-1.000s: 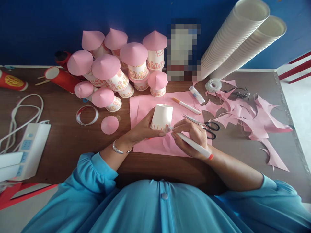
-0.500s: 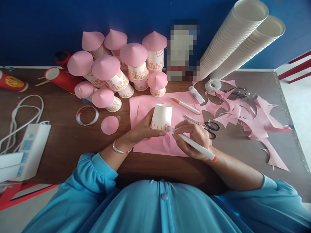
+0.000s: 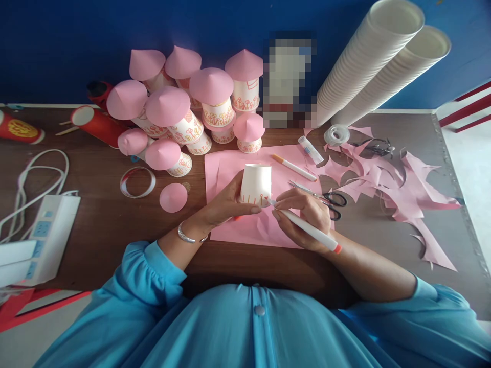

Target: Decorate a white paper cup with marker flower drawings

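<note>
My left hand (image 3: 232, 199) is closed around a white paper cup (image 3: 256, 180), the thumb along its lower edge. Short red and yellow strokes and small flower-like marks run along the band near that edge. A white marker (image 3: 309, 230) with a red end is pinched in my right hand (image 3: 307, 217), its tip at the marks on the cup's right side. Pink paper sheets (image 3: 226, 225) lie under both hands. Scissors (image 3: 322, 197) with black handles rest just beyond my right hand, and a second marker (image 3: 295, 167) lies behind the cup.
Cups with pink cone roofs (image 3: 168, 107) stand at the back left. Tall stacks of paper cups (image 3: 368, 66) lean at the back right, near a tape roll (image 3: 336, 135) and pink scraps (image 3: 414, 199). A power strip (image 3: 53, 240) with cables lies left.
The cup has turned very slightly in my left hand, and the marker has shifted a little at its edge. Other things stay where they were.
</note>
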